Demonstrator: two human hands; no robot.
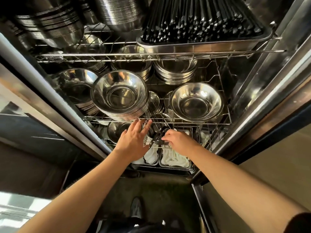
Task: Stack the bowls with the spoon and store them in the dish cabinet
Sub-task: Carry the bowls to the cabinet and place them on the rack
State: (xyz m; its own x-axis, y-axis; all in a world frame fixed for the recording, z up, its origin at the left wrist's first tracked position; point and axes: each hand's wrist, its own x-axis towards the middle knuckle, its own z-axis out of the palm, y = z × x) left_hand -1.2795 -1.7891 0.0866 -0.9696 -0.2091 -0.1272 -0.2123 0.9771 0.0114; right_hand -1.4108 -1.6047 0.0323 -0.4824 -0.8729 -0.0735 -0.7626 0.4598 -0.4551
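In the head view, you are reaching both arms into the open stainless-steel dish cabinet point(262, 68), at the level just under the middle wire shelf point(185, 122).

Your left hand point(133, 140) is spread flat with its fingers extended, their tips touching the front wire of that shelf; it is gripping nothing. Just above those fingertips a tall stack of shiny round steel bowls point(119, 95) is sitting on the shelf, its top bowl empty.

Your right hand point(178, 140) is curled around something dark and shiny just left of its knuckles, between your two hands. It looks like the rim of a small steel bowl point(159, 141) going into the lower level, but blur and glare are hiding its shape, so I cannot tell for sure what it is or how firmly you are holding it. No spoon is showing clearly.

Above your right hand a single wide steel bowl point(196, 101) is resting on the same shelf. Below both hands, two steel trays of white folded cloths point(175, 159) are lying side by side.

Judging by this, you are in the storing stage: the stacking appears done and the load is arriving at the cabinet. What seems left is seating it, releasing it, withdrawing both arms and closing the door.
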